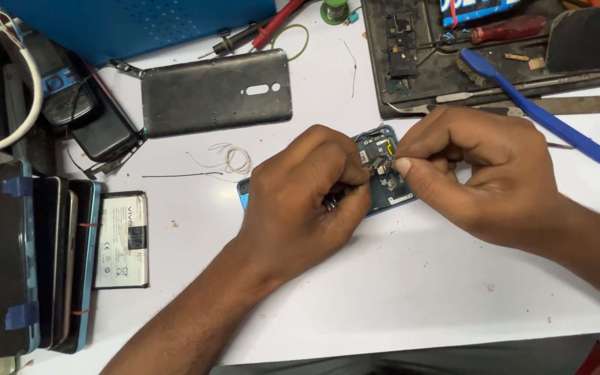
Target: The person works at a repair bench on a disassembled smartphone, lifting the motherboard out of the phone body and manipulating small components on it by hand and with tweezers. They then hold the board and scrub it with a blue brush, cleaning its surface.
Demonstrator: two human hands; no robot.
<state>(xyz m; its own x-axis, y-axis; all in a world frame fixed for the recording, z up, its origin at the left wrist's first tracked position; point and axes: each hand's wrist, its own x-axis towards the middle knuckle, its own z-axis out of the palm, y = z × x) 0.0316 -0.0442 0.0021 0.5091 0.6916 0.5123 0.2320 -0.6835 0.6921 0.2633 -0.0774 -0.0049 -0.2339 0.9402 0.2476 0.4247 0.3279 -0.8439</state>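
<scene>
Head view: I see the left hand (307,201) curled over the opened blue phone (383,182) at table (397,278) centre, fingers pinched on a thin tool. Right hand (484,173) fingertips pinch narrowly at the phone's upper board. Grey back cover (215,92) lies behind

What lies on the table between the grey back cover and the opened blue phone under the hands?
In the head view, a small coil of thin white wire lies on the white table between the grey back cover and the opened blue phone.
</scene>
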